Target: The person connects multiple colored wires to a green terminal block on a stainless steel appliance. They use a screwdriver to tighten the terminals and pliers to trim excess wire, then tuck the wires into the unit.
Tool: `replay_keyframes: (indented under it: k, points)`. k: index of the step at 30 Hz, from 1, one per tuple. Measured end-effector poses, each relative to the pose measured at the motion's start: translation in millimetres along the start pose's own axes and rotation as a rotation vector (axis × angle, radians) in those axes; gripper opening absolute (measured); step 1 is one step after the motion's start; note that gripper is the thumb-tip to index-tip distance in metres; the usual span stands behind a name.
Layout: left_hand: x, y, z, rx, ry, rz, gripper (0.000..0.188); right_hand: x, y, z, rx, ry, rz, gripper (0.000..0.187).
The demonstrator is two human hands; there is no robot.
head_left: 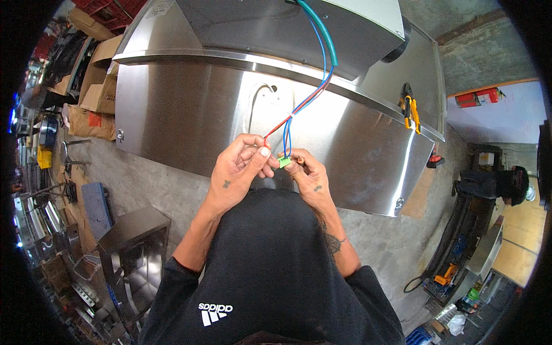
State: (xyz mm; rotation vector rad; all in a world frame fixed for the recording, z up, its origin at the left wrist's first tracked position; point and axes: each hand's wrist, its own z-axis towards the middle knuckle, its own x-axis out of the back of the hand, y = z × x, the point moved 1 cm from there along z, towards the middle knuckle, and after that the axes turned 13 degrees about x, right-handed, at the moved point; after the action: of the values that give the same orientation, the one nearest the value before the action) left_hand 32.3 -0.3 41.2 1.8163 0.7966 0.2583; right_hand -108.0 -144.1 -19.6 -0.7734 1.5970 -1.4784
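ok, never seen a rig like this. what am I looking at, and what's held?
No robot here: just a person's two bare hands. The single picture comes from a fisheye camera on their head, looking down, so straight edges bend toward the rim.

The left hand pinches a red wire. The right hand holds a small green connector, with blue wires leading to it. Above, wires emerge from a green sleeve.

Behind the hands is a stainless steel unit; a yellow-and-black hand tool, apparently pliers, rests near its right end.
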Motion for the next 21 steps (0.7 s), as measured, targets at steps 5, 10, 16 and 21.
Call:
replay_keyframes:
  k: [5,10,16,21]
  points:
    - [6,0,2,0.083,-0.015,-0.121,0.025,-2,-7,1,0.040,0.004,-0.001,0.026]
    - [7,-5,4,0.132,-0.051,-0.254,0.021,-6,-14,3,0.061,-0.006,-0.034,0.022]
    - [0,-8,6,0.120,-0.087,-0.310,0.019,-7,-19,4,0.051,-0.014,-0.041,0.021]
    - [-8,-11,5,0.100,-0.074,-0.299,0.023,-6,-13,2,0.062,-0.018,-0.061,0.023]
